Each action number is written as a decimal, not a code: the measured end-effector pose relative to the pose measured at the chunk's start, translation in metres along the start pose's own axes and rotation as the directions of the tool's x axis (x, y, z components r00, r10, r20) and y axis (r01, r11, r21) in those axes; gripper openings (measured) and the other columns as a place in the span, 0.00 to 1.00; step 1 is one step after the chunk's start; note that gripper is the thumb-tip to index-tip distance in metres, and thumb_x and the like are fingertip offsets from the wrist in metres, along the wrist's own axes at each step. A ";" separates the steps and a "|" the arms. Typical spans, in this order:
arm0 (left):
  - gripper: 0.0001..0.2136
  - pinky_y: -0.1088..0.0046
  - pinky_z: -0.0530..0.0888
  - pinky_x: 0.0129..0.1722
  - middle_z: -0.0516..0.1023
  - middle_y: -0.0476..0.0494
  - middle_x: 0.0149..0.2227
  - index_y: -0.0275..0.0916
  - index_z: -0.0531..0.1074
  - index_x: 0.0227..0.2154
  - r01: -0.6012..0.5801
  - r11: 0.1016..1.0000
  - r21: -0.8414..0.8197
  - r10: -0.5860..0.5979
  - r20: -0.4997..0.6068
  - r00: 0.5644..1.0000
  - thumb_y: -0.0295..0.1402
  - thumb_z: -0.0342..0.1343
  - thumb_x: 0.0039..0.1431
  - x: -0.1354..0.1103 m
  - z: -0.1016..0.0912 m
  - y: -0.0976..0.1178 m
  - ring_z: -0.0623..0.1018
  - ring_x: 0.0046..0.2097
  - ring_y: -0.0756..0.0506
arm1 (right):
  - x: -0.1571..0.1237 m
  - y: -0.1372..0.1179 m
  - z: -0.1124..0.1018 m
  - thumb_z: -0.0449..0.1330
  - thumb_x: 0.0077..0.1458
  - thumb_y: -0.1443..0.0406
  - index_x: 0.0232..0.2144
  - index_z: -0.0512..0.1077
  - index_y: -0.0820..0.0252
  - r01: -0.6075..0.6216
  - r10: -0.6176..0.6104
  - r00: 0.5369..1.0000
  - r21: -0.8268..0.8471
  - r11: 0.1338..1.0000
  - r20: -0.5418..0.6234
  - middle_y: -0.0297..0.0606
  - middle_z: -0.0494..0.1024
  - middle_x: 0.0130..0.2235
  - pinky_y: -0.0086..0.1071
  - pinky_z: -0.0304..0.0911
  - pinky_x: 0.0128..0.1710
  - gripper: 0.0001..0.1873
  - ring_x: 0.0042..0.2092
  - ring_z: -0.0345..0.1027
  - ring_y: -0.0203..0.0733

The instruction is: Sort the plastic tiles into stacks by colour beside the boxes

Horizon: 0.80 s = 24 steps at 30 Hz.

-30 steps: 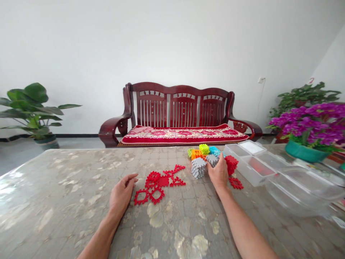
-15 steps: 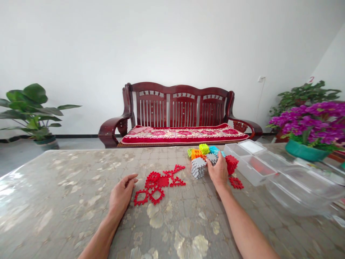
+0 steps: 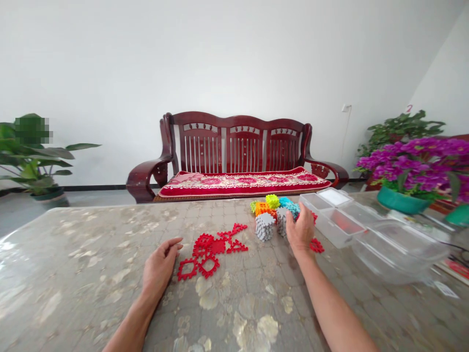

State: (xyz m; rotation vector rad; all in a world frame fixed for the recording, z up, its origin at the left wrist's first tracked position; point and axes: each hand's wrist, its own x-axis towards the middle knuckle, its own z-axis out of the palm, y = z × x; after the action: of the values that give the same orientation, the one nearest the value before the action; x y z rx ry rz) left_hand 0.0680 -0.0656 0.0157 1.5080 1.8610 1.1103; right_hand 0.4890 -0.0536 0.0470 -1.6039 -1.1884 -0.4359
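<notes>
My left hand [image 3: 160, 266] rests on the table left of the joined red toothed pieces, its fingers loosely bent and apart, holding nothing. Several red interlocking pieces [image 3: 219, 246], some solid and some with open frames, lie flat in one linked shape. My right hand [image 3: 301, 232] reaches over a red stack, thumb and fingers apart; a bit of red shows between them, and its fingertips are partly hidden. Beside its thumb stands a grey stack [image 3: 282, 222], with another grey stack [image 3: 264, 227] to the left. Orange pieces [image 3: 263, 209], blue pieces [image 3: 289, 206] and yellow-green pieces [image 3: 272, 200] lie behind.
A single red piece [image 3: 317, 245] lies right of my right wrist. Clear plastic boxes [image 3: 342, 230] with lids stand at the right, near a teal pot [image 3: 401, 199] of purple flowers. Across the patterned table [image 3: 110, 234] is a wooden bench [image 3: 240, 146].
My right hand has shifted from the grey stack toward the red stack beside it. The second grey stack now shows its layered side. My left hand stays in place; the view has turned slightly right.
</notes>
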 end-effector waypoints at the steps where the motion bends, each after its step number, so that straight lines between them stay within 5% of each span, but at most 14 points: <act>1: 0.21 0.70 0.75 0.39 0.85 0.45 0.38 0.42 0.77 0.46 0.000 1.000 0.008 0.000 0.000 1.000 0.43 0.48 0.54 0.000 0.000 0.000 0.82 0.40 0.42 | 0.004 0.003 -0.006 0.51 0.61 0.55 0.59 0.63 0.65 -0.014 0.015 0.999 0.019 1.000 -0.039 0.55 0.71 0.54 0.50 0.57 0.57 0.28 0.56 0.63 0.55; 7: 0.20 0.70 0.74 0.40 0.85 0.46 0.38 0.43 0.77 0.46 0.003 0.997 0.073 -0.002 -0.010 1.000 0.43 0.49 0.55 0.001 0.000 0.003 0.82 0.40 0.42 | 0.013 0.019 -0.038 0.49 0.60 0.58 0.56 0.67 0.63 -0.080 0.104 0.988 0.194 0.978 -0.118 0.50 0.75 0.50 0.44 0.64 0.51 0.25 0.49 0.69 0.48; 12: 0.20 0.70 0.74 0.40 0.85 0.46 0.39 0.43 0.77 0.46 -0.036 0.993 0.113 0.038 -0.017 0.999 0.43 0.49 0.56 0.000 -0.001 0.003 0.81 0.42 0.42 | -0.018 0.018 -0.045 0.50 0.59 0.58 0.51 0.70 0.61 -0.160 0.184 0.982 0.301 0.940 -0.051 0.46 0.77 0.46 0.42 0.65 0.50 0.21 0.46 0.71 0.46; 17: 0.20 0.71 0.74 0.41 0.85 0.45 0.42 0.43 0.77 0.47 -0.085 0.983 0.162 0.086 -0.002 0.996 0.43 0.49 0.57 0.000 -0.001 -0.001 0.81 0.44 0.42 | -0.053 0.026 -0.035 0.51 0.54 0.61 0.47 0.71 0.60 -0.194 0.176 0.981 0.276 0.941 0.087 0.45 0.78 0.42 0.41 0.67 0.46 0.20 0.40 0.71 0.44; 24: 0.21 0.71 0.73 0.40 0.84 0.44 0.41 0.43 0.77 0.49 -0.109 0.964 0.241 0.103 0.037 0.994 0.44 0.47 0.59 -0.005 -0.001 0.004 0.81 0.43 0.41 | -0.063 0.041 -0.030 0.49 0.46 0.69 0.42 0.74 0.62 -0.240 0.217 0.947 0.072 0.968 0.236 0.44 0.79 0.40 0.37 0.68 0.43 0.22 0.38 0.73 0.44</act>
State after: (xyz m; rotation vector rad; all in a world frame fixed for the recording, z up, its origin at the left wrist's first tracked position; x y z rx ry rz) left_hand 0.0706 -0.0708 0.0195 1.7668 1.9776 0.9308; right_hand 0.5047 -0.1083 -0.0102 -1.7124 -1.1543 -0.0422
